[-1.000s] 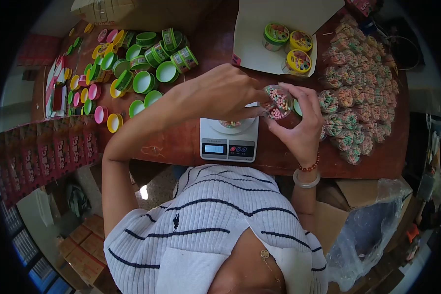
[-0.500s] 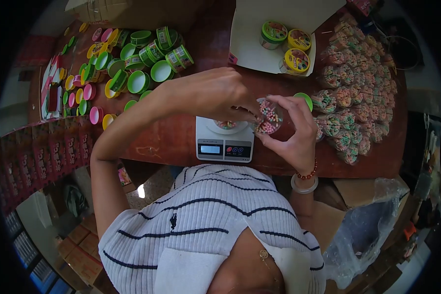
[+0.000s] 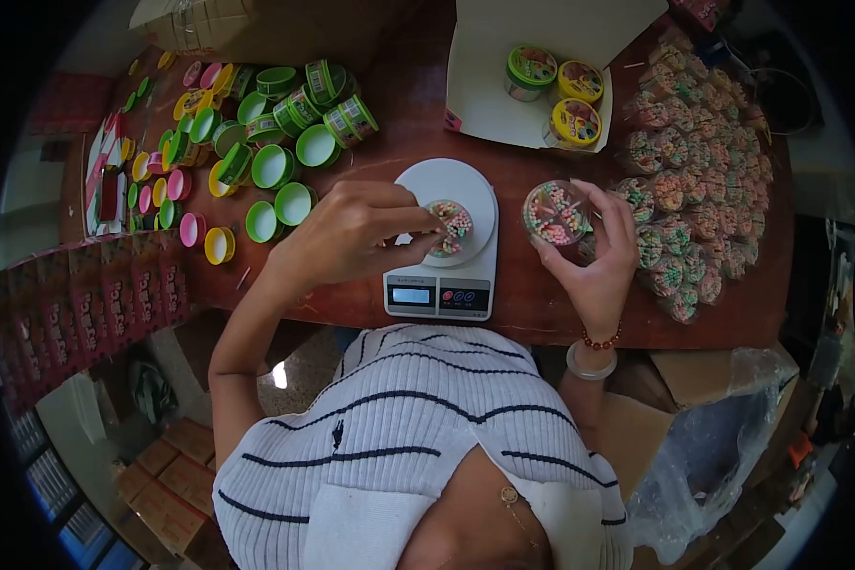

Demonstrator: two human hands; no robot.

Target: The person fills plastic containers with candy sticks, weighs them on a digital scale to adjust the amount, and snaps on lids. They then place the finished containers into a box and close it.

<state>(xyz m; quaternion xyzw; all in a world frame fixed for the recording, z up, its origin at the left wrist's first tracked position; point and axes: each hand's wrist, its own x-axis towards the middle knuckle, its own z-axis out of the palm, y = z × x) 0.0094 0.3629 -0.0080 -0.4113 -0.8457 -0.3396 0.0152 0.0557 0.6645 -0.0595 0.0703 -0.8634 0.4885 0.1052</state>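
A white digital scale (image 3: 480, 195) lies before me, its display lit. On its round plate is a clear cup of colour-tipped sticks (image 3: 454, 226), pink, green and pale. My left hand (image 3: 361, 228) reaches in from the left, thumb and fingers pinched together at that cup's left rim; I cannot tell what is between the fingertips. To the right of the scale, my right hand (image 3: 603, 242) is curled around a second clear cup (image 3: 553, 214), thumb below and fingers at the upper right. Similar sticks fill it, their tips facing up.
Many clear bundles of colour-tipped sticks (image 3: 693, 176) crowd the right of the table. Green, yellow and pink lids or tubs (image 3: 272, 166) are scattered at the left. An open white box (image 3: 489, 114) with several labelled tubs stands at the back. Pink printed packets (image 3: 95, 304) hang along the left edge.
My left hand has left the cup in my right hand and moved left and down to the cup on the scale. My right hand has shifted slightly right with its cup.
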